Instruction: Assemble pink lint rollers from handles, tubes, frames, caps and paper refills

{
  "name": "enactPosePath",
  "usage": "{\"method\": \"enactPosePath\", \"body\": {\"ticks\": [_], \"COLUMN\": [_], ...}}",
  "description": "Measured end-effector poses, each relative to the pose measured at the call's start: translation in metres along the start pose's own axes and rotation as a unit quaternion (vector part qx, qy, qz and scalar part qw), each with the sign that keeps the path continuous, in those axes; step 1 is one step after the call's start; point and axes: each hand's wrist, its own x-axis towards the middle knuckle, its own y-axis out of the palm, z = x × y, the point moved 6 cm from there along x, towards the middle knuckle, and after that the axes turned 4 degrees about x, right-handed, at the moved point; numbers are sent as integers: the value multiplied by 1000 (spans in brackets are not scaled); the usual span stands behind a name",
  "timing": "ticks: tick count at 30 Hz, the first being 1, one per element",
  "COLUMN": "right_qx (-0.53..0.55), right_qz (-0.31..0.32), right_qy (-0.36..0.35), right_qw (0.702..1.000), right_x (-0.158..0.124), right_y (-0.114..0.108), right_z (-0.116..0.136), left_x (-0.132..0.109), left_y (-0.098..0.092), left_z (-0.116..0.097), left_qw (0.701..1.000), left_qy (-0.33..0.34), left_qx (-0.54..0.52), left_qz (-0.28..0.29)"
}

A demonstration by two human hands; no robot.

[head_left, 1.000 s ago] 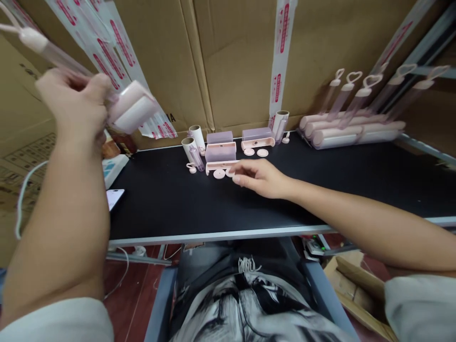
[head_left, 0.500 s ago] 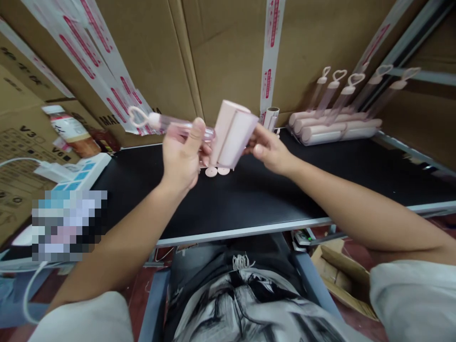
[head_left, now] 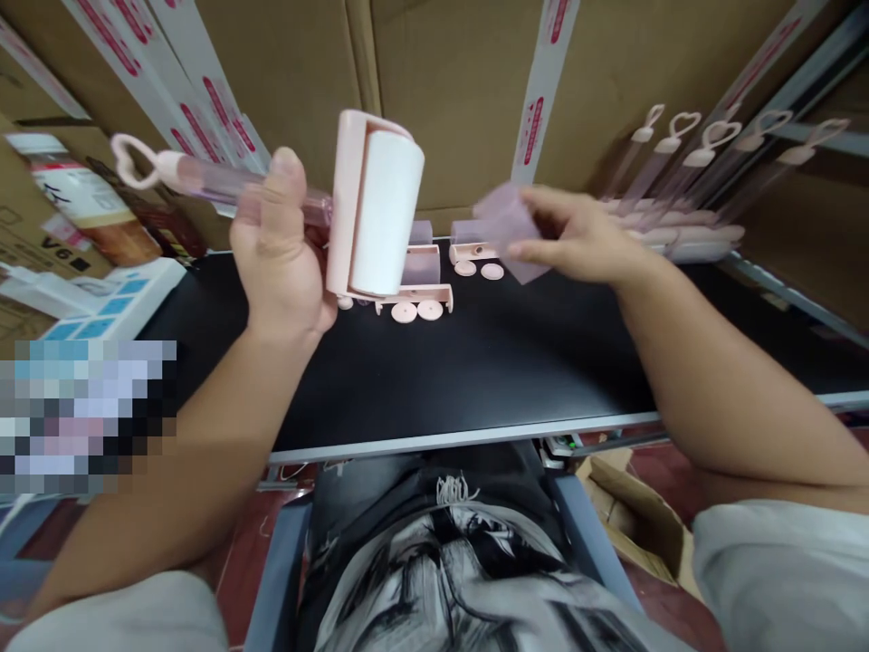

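My left hand (head_left: pixel 281 235) is closed round the clear handle of a pink lint roller (head_left: pixel 386 213), held up above the table. Its white roll lies bare in the pink frame, and a heart-shaped loop (head_left: pixel 136 163) ends the handle on the left. In my right hand (head_left: pixel 577 231) a translucent pinkish cover (head_left: pixel 512 231) is gripped by thumb and fingers, apart from the roller and somewhat blurred. Behind and below the roller stand pink frame parts (head_left: pixel 414 294), translucent covers and round pink end caps (head_left: pixel 430 310), partly hidden by it.
Several lint rollers (head_left: pixel 706 235) are stacked at the back right, handles upward. A white power strip (head_left: pixel 128 303) and a drink bottle (head_left: pixel 85 195) are at the left. Cardboard (head_left: pixel 448 100) walls the back of the black table (head_left: pixel 475 371). An open carton (head_left: pixel 631 516) lies below.
The translucent cover has come off the roller and moved right in my right hand. My left hand has shifted left and up with the roller, baring its white roll.
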Motion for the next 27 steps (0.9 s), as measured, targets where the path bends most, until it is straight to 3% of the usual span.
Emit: {"method": "enactPosePath", "body": {"ticks": [3,5,7,10,15,17,20,23,27], "right_qx": [-163,-205,-224,-250,-281,-235,-47,161,236], "right_qz": [141,187,188,175,123,70,27,62,40], "right_qy": [30,33,27,8,6,-17,-48,-21,32], "right_qw": [976,960,956,952,952,969,997,985,970], "right_x": [-4,-7,-7,-4,-1,-2,-9,-20,-30], "right_y": [16,31,41,47,35,32,44,77,99], "right_z": [-23,-30,-31,-33,-42,-31,1,33,48], "left_x": [-2,-6,-8,-10,-15,-19,-32,-52,-70], "left_y": [2,5,6,7,6,8,18,28,34], "left_z": [7,5,3,6,14,13,13,15,21], "left_qw": [999,998,998,996,986,988,989,975,945], "left_qy": [-5,25,46,20,-33,-50,-83,-120,-162], "left_qx": [34,50,48,70,145,128,68,70,145], "left_qz": [22,26,24,49,75,69,104,171,245]}}
